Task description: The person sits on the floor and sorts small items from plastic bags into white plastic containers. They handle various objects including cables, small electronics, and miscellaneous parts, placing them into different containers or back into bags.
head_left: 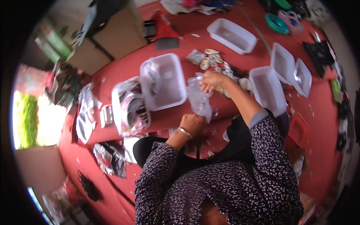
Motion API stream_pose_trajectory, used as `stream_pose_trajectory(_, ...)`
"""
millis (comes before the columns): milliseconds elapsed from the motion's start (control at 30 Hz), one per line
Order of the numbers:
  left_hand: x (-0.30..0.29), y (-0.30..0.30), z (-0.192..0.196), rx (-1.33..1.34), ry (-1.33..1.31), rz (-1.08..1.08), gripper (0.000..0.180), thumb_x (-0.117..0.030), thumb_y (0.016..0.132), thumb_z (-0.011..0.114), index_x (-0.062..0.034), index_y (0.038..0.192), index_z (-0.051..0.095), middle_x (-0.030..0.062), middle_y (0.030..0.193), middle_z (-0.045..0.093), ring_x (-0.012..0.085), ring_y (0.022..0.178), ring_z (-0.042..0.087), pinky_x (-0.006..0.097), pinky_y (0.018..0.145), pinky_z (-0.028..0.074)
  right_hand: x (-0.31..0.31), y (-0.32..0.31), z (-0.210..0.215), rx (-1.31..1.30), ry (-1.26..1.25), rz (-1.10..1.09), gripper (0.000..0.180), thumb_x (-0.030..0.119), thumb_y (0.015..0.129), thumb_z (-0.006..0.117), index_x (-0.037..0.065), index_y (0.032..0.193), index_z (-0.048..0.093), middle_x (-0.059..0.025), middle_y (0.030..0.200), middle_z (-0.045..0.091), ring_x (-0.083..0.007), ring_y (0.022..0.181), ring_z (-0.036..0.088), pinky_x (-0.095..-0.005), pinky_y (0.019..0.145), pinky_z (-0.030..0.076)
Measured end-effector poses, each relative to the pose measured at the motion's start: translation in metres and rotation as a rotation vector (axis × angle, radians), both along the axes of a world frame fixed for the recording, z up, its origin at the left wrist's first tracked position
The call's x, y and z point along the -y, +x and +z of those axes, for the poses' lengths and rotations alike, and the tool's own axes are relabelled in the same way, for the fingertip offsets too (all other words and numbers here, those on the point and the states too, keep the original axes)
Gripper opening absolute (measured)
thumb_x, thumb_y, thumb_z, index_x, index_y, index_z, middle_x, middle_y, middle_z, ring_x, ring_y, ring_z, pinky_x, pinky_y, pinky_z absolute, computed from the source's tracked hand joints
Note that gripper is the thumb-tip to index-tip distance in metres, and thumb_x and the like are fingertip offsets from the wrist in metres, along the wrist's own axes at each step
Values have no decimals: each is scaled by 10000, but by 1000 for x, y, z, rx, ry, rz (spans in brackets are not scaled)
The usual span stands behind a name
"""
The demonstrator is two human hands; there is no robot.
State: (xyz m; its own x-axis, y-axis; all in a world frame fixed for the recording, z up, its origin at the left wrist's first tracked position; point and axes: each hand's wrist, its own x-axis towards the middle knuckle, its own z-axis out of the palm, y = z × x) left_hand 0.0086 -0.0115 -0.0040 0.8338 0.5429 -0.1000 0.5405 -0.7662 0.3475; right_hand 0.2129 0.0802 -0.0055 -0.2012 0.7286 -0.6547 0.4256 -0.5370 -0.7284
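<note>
My left hand point(192, 123), with a metal bangle on its wrist, grips the lower end of a clear plastic bag point(198, 98). My right hand point(210, 80) pinches the bag's upper end, fingers closed on it, just in front of a heap of small metal and plastic pieces point(212, 60) on the red floor. The bag is stretched between the two hands. A white plastic tub point(164, 81) with a clear wrapper inside sits just left of the bag.
Another white tub point(267, 90) stands right of my right arm, two more point(290, 67) beyond it and one point(231, 35) farther back. A tub of shiny foil wrappers point(129, 108) lies left, loose foil sheets point(85, 112) beside it, cardboard boxes point(112, 33) at the back.
</note>
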Motion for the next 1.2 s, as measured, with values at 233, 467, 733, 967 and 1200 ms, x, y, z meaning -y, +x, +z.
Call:
stream_pose_trajectory(233,-4,14,13,44,-55,-3,241,-295,768,522,-96,633,540,104,546,551,296,510,559,406,446,429,-27,118,7,184,279,-667,124,141,710,556,18,708,575,-61,600,572,-111,436,518,-203,350,384)
stream_pose_trajectory(467,-11,17,8,119,-136,-62,182,-236,760,537,-95,654,495,75,546,526,277,523,553,384,436,426,-82,120,-81,853,624,-247,132,131,686,517,73,730,627,-118,746,624,-259,689,610,-350,650,482)
stream_pose_trajectory(733,-19,20,2,130,-212,-104,135,-203,742,548,-83,695,504,81,584,558,248,536,571,362,454,439,-147,58,-113,849,672,281,597,17,689,533,146,1247,363,-63,1280,382,-219,1185,347,-382,952,307)
stream_pose_trajectory(967,-24,17,-3,114,-222,-22,174,-216,685,608,-84,690,495,63,581,545,224,552,567,343,474,437,-177,36,-120,1102,649,642,716,106,579,708,110,1215,378,-72,1227,417,-234,1175,340,-413,971,271)
stream_pose_trajectory(1200,-24,18,-11,125,-200,-37,205,-236,646,633,-86,691,500,64,582,549,229,543,568,341,475,441,-174,60,-103,1069,793,569,342,110,656,627,72,987,546,-120,1041,528,-270,1011,475,-362,836,411)
